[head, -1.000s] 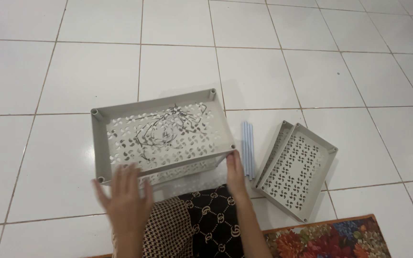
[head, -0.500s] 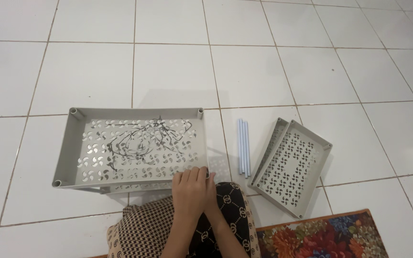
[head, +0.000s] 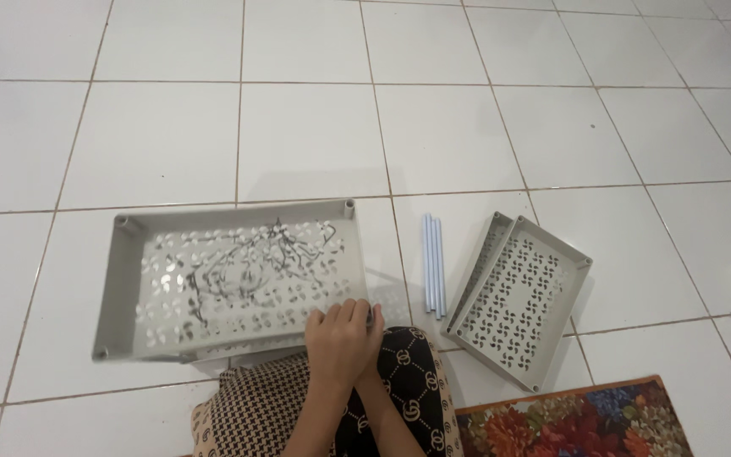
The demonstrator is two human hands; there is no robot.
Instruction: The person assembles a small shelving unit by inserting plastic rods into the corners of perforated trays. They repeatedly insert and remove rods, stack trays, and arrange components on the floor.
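A large grey perforated plastic tray (head: 117, 279) lies flat on the white tiled floor in front of me. Dark tangled marks or threads (head: 251, 262) spread across its bottom. My left hand (head: 338, 332) rests on the tray's near right corner with its fingers curled over the rim. My right hand (head: 372, 320) is almost wholly hidden under the left at the same corner post. Only its forearm shows clearly, so its grip is unclear.
Three pale blue rods (head: 433, 264) lie side by side just right of the tray. Further right, smaller grey perforated trays (head: 553, 244) lie stacked at an angle. A floral rug (head: 568, 423) is at the bottom right. My patterned clothing (head: 412, 385) covers the near floor.
The large tray was tilted up and has come down flat, shifting left. My left hand moved from open in the air on the left to the near right corner, over my right hand.
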